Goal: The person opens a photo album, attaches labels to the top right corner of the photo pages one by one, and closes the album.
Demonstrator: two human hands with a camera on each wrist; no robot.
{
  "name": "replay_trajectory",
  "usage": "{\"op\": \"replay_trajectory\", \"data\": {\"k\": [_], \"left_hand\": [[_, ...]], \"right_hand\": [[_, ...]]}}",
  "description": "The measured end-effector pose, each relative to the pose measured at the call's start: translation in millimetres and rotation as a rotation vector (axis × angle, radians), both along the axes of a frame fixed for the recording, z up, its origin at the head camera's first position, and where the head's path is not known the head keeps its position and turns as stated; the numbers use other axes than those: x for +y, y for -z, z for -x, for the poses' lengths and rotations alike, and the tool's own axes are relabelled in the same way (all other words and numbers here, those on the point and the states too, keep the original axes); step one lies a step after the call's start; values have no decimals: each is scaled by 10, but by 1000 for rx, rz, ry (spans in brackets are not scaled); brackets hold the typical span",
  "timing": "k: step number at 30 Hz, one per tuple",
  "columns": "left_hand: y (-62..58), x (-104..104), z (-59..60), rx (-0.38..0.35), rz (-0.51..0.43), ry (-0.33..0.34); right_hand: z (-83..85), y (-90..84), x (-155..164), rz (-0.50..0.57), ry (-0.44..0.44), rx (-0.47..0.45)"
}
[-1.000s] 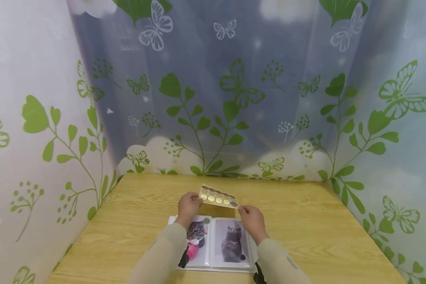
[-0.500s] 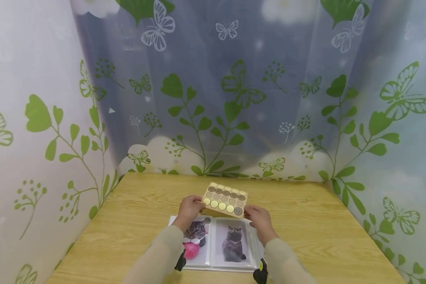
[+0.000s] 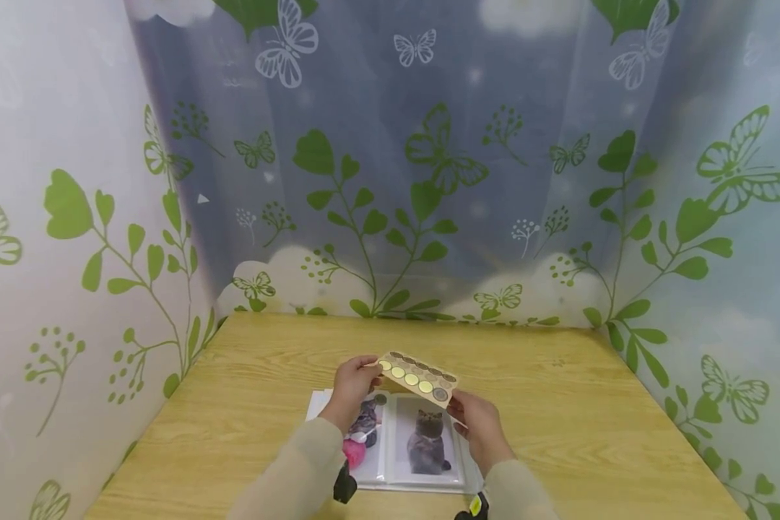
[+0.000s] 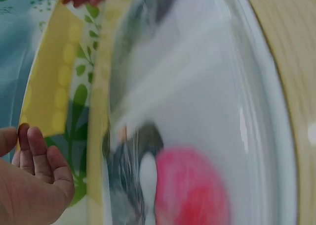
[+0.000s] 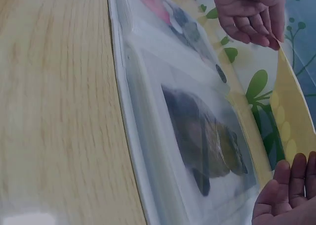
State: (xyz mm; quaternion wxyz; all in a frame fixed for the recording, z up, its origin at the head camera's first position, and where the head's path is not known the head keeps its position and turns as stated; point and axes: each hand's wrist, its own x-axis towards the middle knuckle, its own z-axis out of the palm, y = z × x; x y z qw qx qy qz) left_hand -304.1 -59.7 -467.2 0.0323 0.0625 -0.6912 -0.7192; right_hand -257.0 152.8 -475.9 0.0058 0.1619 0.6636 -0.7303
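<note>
A sheet of round stickers (image 3: 417, 380), with gold and dark circles in rows, is held up tilted above the far edge of an open photo album (image 3: 387, 462). My left hand (image 3: 354, 388) pinches its left end between thumb and fingers. At the lower right corner, my right hand (image 3: 482, 427) pinches the other end. From the left wrist view, the sheet's plain back shows pale bumps. On the album's right page is a photo of a grey cat (image 3: 427, 442). The left page's photo, a cat with a pink object (image 3: 354, 453), is partly hidden by my left arm; a dark round sticker (image 3: 380, 399) sits near its top corner.
The album lies on a wood-grain table (image 3: 559, 419). Behind it and at both sides hang curtains (image 3: 390, 217) printed with leaves and butterflies. Black straps (image 3: 344, 484) show at my wrists.
The sticker sheet first tipped to show more of its face and shifted right, then tilted back flatter with its right end lower. Both hands moved with it and kept their hold.
</note>
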Motion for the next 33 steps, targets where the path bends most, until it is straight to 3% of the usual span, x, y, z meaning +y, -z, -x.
{"op": "replay_trajectory", "data": {"k": [6, 10, 20, 33], "left_hand": [[-30, 141, -83, -55, -184, -24], [-28, 257, -173, -62, -252, 10], [13, 508, -361, -65, -265, 64], [119, 669, -501, -54, -260, 115]], "right_hand": [[-91, 0, -67, 67, 48, 17], [-129, 8, -116, 94, 74, 20], [-119, 10, -162, 117, 156, 46], [-152, 34, -178, 100, 128, 57]]}}
